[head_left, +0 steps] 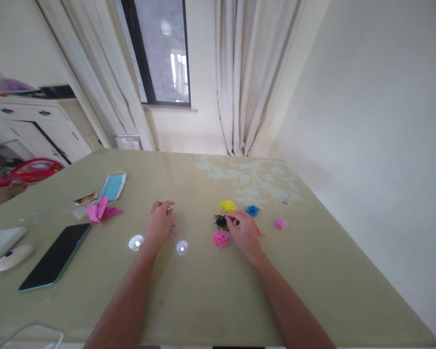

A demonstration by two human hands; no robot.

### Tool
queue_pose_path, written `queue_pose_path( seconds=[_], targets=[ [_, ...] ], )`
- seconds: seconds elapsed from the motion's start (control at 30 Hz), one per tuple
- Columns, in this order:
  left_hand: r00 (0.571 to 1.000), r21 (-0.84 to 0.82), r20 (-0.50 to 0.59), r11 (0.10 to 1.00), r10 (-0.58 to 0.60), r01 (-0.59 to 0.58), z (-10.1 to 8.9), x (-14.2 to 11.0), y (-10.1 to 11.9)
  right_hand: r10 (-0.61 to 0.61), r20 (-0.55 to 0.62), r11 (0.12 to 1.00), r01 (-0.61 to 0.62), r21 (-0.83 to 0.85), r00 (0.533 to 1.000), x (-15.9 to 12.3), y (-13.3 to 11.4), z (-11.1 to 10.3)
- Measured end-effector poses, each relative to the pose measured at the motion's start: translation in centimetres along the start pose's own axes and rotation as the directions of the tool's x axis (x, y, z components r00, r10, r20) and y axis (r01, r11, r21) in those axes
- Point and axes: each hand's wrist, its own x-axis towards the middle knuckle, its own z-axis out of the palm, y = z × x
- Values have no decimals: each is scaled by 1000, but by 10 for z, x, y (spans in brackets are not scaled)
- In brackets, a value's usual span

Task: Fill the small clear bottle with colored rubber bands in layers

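Note:
My right hand (244,233) reaches into a small pile of black, stringy pieces (221,222), possibly little rubber bands. Its thumb and index finger are pinched at the pile's right edge; what lies between them is too small to make out. Similar piles surround it: yellow (227,206) behind, pink (221,238) in front, blue (252,210) to the back right. Some orange-red pieces (260,232) are partly hidden behind the right hand. My left hand (160,221) rests on the table with fingers apart, beside a small multicoloured cluster (173,230) that it partly covers.
A pink lump (281,224) and a small clear piece (285,200) lie on the right of the table (210,295). Two round shiny spots are near the left forearm. On the left are a pink paper crane (102,210), a blue mask (112,187), a phone (55,257) and a white mouse (13,258).

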Motion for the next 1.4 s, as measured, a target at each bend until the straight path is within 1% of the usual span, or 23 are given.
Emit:
queue_pose_path(
  seconds=[0.07, 0.13, 0.27, 0.33, 0.37, 0.4, 0.47, 0.5, 0.57, 0.6, 0.67, 0.73, 0.87, 0.93, 1.23, 1.33, 1.4],
  targets=[
    [1000, -117, -15, 993, -9, 7, -1, 3, -2, 18, -45, 998, -15, 59, 999, 1, -3, -3],
    [1000, -200, -11, 980, -18, 16, -2, 5, -4, 24, -69, 996, -17, 93, 997, 2, -6, -5],
    [1000, -281, -15, 959, -27, 22, -5, 7, -5, -8, -62, 991, 16, 135, 998, 0, -14, -5],
    [998, -379, -33, 925, -46, 30, -7, 7, -3, -40, -61, 987, 50, 156, 997, -3, -19, -3],
    [998, -462, -39, 886, -59, 34, -7, 7, 0, -55, -61, 984, 64, 166, 997, -4, -22, -2],
    [997, -557, -38, 830, -73, 39, -6, 5, 3, -66, -59, 981, 76, 177, 996, -5, -25, -1],
    [997, -736, 0, 674, -83, 56, -5, 0, 12, -79, -56, 977, 89, 195, 995, -9, -30, -1],
    [997, -800, 28, 596, -74, 67, -3, -3, 18, -87, -54, 974, 96, 206, 995, -10, -32, -1],
    [996, -887, 86, 453, -34, 92, 0, -13, 32, -102, -57, 967, 113, 230, 993, -13, -37, -2],
    [994, -912, 113, 397, -2, 105, 1, -18, 39, -106, -63, 963, 118, 242, 992, -14, -40, -2],
    [985, -935, 156, 333, 73, 124, 2, -29, 51, -106, -76, 955, 122, 270, 992, -17, -44, -3],
    [971, -936, 190, 326, 147, 134, 2, -38, 59, -102, -93, 944, 126, 305, 990, -18, -47, -4],
    [933, -907, 249, 401, 261, 130, -1, -49, 68, -102, -138, 918, 147, 369, 985, -19, -49, -4],
    [915, -899, 265, 422, 304, 120, -1, -52, 70, -101, -145, 911, 150, 383, 984, -19, -49, -4],
    [869, -890, 291, 447, 400, 93, 0, -55, 75, -89, -89, 917, 116, 381, 992, -19, -49, -6],
    [858, -891, 287, 447, 425, 77, 3, -56, 75, -84, -77, 913, 108, 393, 993, -18, -48, -7],
    [862, -885, 275, 462, 426, 54, 5, -52, 72, -68, -70, 910, 91, 404, 995, -17, -46, -8]
  ],
)
